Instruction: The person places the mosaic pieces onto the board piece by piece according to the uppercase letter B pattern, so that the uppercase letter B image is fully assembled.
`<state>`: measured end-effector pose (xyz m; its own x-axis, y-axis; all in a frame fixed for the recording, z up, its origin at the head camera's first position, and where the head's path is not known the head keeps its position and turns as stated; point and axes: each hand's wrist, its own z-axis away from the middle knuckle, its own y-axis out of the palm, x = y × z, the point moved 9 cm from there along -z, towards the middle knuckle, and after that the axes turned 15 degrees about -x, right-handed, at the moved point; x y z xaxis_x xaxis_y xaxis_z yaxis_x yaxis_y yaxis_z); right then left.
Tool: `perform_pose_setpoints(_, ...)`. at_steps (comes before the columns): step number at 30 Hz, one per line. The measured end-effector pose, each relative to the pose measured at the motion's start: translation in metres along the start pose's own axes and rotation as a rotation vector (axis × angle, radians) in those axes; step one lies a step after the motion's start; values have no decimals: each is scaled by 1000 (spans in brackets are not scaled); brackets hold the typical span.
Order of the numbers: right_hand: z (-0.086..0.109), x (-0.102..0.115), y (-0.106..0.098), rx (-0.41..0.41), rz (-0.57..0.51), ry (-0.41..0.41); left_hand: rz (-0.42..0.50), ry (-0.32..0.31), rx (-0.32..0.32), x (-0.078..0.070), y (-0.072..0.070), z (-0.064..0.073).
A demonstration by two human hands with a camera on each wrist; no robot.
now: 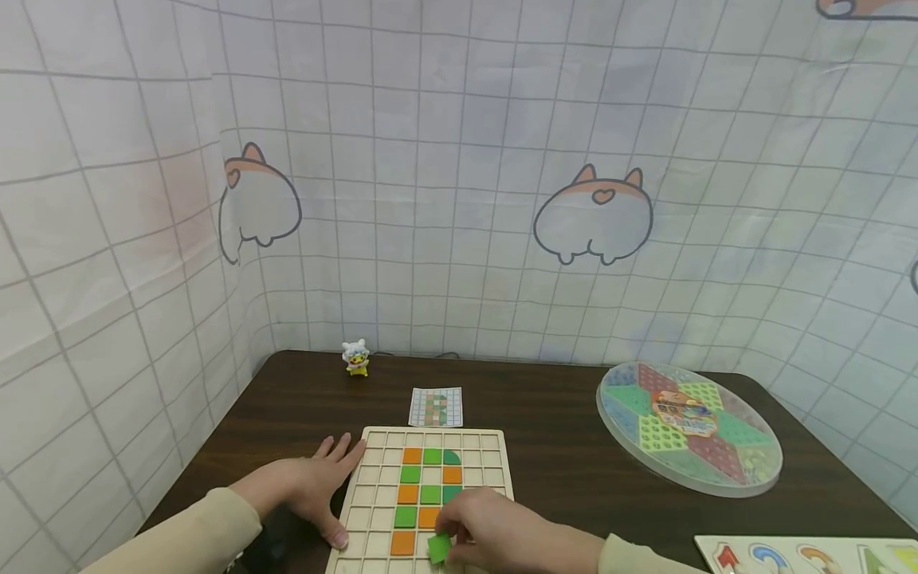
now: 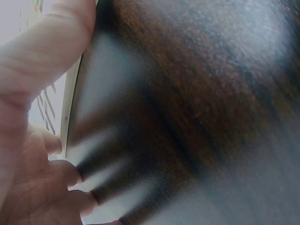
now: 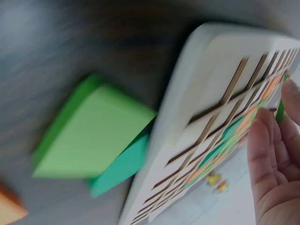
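A pale wooden grid board (image 1: 369,498) lies on the dark table, with orange squares (image 1: 403,543), green squares (image 1: 405,516) and darker green pieces (image 1: 452,457) set in its cells. My right hand (image 1: 495,526) pinches a light green square tile (image 1: 439,548) between thumb and fingers, tilted low over the lower middle of the grid. At the board's left edge rests my left hand (image 1: 315,482), its fingers spread on the table and its thumb along the rim. A small printed pattern card (image 1: 435,407) lies just beyond the board.
A round Chinese checkers board (image 1: 688,426) stands at the right, and a shape puzzle board (image 1: 810,550) at the lower right. Near the back left is a small yellow-and-white figurine (image 1: 355,358). Loose beside the grid board lie a green curved piece (image 3: 93,133) and a teal piece (image 3: 124,164).
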<state>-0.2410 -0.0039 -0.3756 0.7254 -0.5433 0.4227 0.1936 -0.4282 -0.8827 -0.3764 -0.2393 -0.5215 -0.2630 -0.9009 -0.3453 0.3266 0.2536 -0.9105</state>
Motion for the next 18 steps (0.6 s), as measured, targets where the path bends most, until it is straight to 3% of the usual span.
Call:
perform_pose_setpoints(6,-11,19,21,39,63,-67,-6,-2,-1,1,0,-3)
perform_pose_setpoints(14,-21,17,40,26,82,-105,-1,16,-3,2,1,-4)
perform_pose_setpoints(18,-24,21,41,17,96,-74,4,27,0,0,1,-1)
